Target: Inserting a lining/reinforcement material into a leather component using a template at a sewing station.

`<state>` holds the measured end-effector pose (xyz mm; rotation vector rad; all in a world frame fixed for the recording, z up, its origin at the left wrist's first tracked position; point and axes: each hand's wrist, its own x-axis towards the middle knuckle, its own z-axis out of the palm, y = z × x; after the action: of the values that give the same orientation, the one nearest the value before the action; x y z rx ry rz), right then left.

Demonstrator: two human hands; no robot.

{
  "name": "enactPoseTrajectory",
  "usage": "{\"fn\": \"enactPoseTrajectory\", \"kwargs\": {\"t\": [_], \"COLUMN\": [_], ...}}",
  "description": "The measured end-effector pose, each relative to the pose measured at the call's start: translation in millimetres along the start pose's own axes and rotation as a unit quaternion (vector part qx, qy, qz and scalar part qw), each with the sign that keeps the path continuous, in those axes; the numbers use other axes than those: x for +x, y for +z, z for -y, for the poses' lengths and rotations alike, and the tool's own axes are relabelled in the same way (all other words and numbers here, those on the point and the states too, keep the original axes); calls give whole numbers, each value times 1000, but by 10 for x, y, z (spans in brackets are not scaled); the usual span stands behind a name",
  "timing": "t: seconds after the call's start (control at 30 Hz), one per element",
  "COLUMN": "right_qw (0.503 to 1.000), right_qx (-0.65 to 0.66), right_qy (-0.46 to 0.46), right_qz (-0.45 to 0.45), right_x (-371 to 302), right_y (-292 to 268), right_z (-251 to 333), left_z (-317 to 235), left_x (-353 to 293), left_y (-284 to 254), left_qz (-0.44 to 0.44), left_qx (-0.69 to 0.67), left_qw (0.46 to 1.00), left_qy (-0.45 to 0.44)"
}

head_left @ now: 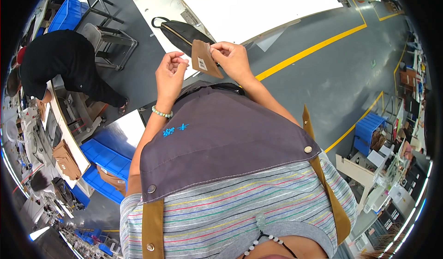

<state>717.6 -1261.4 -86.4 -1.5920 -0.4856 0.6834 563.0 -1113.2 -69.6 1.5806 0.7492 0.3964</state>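
The right grip (234, 61) is closed by thumb and fingers on the upper right edge of a flat brown panel (210, 64), which hangs tilted in the air in front of the apron bib (226, 120), near the edge of a white bench (150, 7). A small white label (202, 64) with dark print sits toward the panel's left edge. The left grip (170, 74) is raised just to the left of the panel, apart from it, its fingers curled and the thumb near the fingertips; whether something thin is pinched there cannot be told. A beaded bracelet (162, 112) circles the left wrist. Just beyond the panel, partly hidden by it, a black zippered pouch (181, 33) with a loop at its far end lies on the bench, beside a large white sheet (263, 9). To the left, a co-worker in black clothes (62, 63) bends over another bench that carries a stack of brown pieces (67, 159); next to it, blue crates (108, 159) hold more brown pieces. Yellow lines (309, 53) mark the grey floor (295, 93) at right.
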Motion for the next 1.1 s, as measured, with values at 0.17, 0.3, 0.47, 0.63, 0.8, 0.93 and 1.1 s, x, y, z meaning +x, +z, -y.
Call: {"fn": "enactPoseTrajectory", "kwargs": {"t": [0.17,0.3,0.47,0.63,0.8,0.93,1.1], "right_qw": [996,990,989,992,974,980,997], "right_qx": [-59,-86,-81,94,183,185,31], "right_qy": [-66,-96,-103,26,134,49,19], "right_qz": [-6,61,64,-75,-8,48,71], "right_x": [-98,-156,-159,12,40,76,87], "right_y": [80,173,188,40,21,73,170], "right_z": [79,132,118,-133,-335,-394,-41], "left_z": [-93,-55,209,313,267,132,317], "left_x": [3,-1,56,102,46,-15,-66], "left_y": [93,180,87,-120,-99,-70,-48], "left_qz": [-10,48,43,-77,-56,-15,10], "left_qx": [49,-24,-47,6,-211,-207,-67], "left_qw": [999,996,996,997,976,978,997], "left_qy": [-18,-65,-56,-12,-24,-31,32]}}
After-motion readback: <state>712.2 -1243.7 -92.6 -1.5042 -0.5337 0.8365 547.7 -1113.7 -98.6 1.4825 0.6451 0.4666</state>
